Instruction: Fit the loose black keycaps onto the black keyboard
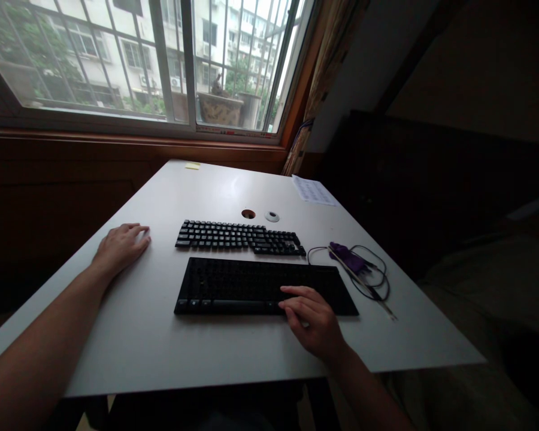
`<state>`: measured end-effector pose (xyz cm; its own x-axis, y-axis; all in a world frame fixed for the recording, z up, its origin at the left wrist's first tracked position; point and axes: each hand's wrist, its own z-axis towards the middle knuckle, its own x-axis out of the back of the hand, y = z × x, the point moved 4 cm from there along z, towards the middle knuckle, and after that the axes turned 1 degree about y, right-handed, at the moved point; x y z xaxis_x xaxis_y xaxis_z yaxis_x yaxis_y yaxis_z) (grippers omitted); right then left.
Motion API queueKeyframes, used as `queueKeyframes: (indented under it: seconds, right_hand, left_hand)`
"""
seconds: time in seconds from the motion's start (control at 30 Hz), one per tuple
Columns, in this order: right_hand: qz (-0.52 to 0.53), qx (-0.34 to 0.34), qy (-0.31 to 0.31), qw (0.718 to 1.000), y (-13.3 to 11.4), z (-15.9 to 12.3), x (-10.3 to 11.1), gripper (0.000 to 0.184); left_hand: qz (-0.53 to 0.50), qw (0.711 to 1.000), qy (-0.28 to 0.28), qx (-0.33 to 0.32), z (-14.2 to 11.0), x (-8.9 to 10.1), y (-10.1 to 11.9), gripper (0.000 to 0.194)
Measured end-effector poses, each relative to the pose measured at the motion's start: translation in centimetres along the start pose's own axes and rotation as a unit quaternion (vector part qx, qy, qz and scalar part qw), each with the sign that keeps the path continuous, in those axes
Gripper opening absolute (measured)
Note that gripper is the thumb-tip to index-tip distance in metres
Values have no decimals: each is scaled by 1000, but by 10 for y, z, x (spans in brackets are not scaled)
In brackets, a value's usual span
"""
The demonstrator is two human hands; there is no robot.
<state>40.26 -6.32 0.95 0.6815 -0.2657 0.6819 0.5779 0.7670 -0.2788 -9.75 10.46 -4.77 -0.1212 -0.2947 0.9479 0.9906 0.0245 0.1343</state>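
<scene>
From the head, loose keys [222, 234] lay in rows beyond the keyboard [238, 279] on the worktop [139, 347], presumably for order. The left hand [120, 246] rested, loosely spread; the right hand [312, 320] curled narrowly over the keyboard, whether pinching anything I couldn't tell.

Keycaps [238, 236] behind keyboard [254, 286] on table [161, 356]

At the left side of the desk [130, 353], the left hand [121, 246] is bare, and the left forearm [58, 338] is uncovered as far as it shows, widening gradually away from a slimmer wrist. Toward the desk's right side, the right hand [312, 323] is bare too, with slender, tapering fingers [306, 291]. The right forearm [369, 389] is likewise uncovered past the desk's near edge. The fingernails are too dim to make out.
</scene>
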Motion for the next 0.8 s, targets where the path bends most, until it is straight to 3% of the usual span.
queueKeyframes:
  seconds: [0.13,0.33,0.8]
  right_hand:
    - [7,15,16,1000,-2,0,1,28]
    - [26,58,-29,998,-10,1,-6,36]
    - [8,66,-47,997,-11,1,-8,37]
  left_hand:
    - [6,1000,-3,-4,1,-1,-1,56]
    - [8,1000,-4,-3,1,-3,-3,56]
    - [-5,1000,-3,-2,-1,2,1,54]
